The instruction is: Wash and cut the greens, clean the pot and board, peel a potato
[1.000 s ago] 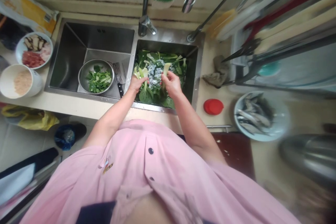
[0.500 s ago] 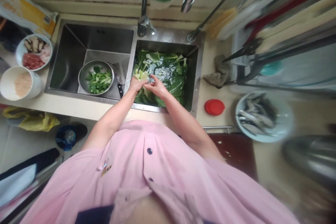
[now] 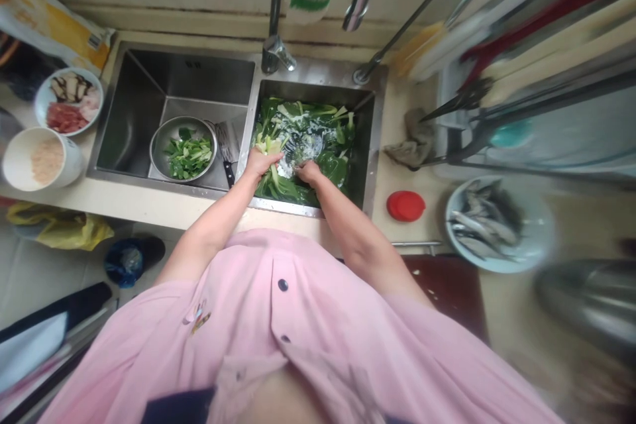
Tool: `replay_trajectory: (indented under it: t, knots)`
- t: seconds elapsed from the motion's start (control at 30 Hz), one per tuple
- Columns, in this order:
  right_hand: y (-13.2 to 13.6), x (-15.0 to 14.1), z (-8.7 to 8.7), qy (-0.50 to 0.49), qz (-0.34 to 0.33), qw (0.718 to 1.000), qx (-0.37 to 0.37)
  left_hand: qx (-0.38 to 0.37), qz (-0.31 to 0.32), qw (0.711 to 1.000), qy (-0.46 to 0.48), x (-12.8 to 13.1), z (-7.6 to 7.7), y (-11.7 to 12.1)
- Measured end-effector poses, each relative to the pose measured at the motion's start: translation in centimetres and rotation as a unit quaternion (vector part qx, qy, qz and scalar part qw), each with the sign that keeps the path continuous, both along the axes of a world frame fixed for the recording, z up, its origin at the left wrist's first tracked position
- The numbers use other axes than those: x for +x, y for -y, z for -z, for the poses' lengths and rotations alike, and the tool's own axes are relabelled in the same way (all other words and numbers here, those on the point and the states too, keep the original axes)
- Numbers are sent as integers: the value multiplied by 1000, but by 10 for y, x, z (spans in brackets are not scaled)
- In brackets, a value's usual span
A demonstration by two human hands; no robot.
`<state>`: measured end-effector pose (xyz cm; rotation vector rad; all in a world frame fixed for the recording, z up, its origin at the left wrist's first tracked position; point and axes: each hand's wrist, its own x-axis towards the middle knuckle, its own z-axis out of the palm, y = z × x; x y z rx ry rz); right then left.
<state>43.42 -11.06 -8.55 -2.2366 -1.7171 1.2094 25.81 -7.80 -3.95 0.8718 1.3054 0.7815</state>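
Leafy greens (image 3: pixel 328 139) float in water in the right sink basin (image 3: pixel 370 139). My left hand (image 3: pixel 261 164) is closed round a bunch of greens (image 3: pixel 271 146) with pale stems at the basin's left side. Close beside it, my right hand (image 3: pixel 308 172) is dipped into the water among the leaves with its fingers curled under; what they hold is hidden. In the left basin (image 3: pixel 139 79) stands a metal bowl (image 3: pixel 159 142) with cut greens, and a cleaver (image 3: pixel 227 146) lies to its right.
A plate of sliced meat and mushrooms (image 3: pixel 69 101) and a white bowl (image 3: pixel 40 159) stand left of the sink. To the right are a rag (image 3: pixel 412 139), a red lid (image 3: pixel 406 205) and a bowl of small fish (image 3: pixel 491 222). The tap (image 3: pixel 274 46) rises behind the basins.
My right hand dropped a pale stalk it held up, moved left to my left hand, then sank into the water. My left hand kept hold of its bunch.
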Motion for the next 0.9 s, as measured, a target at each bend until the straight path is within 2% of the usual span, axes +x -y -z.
replay_trajectory:
  t: [0.1,0.17,0.23,0.3,0.33,0.43,0.53,0.63,0.7,0.77,0.83,0.9]
  knots:
    - [1,3,-11,-52,18,998,-29,16,-12,1000,13,1,0,0]
    - [-1,5,-22,-124,44,991,-32,30,-21,999,19,1,1,0]
    - [-5,4,-33,-216,117,969,0,39,-22,999,28,1,1,0]
    - [-9,2,-45,-296,192,934,49,44,-10,998,41,1,-1,0]
    - [-10,0,-51,-324,207,921,64,44,-4,998,50,2,-2,0]
    - [-13,-9,-65,-394,183,899,57,45,-3,995,85,3,-7,1]
    - [-16,-15,-70,-425,175,886,58,46,-4,991,123,4,-11,2]
    - [-26,-10,-67,-380,150,910,65,22,25,989,143,3,-9,3]
    - [-40,-1,-61,-303,130,940,83,1,40,990,137,2,-6,3]
    - [-60,6,-53,-207,115,962,137,-5,34,992,117,1,-2,3]
    - [-80,7,-46,-124,83,970,191,3,20,995,93,2,0,2]
    - [-98,-1,-41,-80,33,975,204,10,19,997,71,2,1,1]
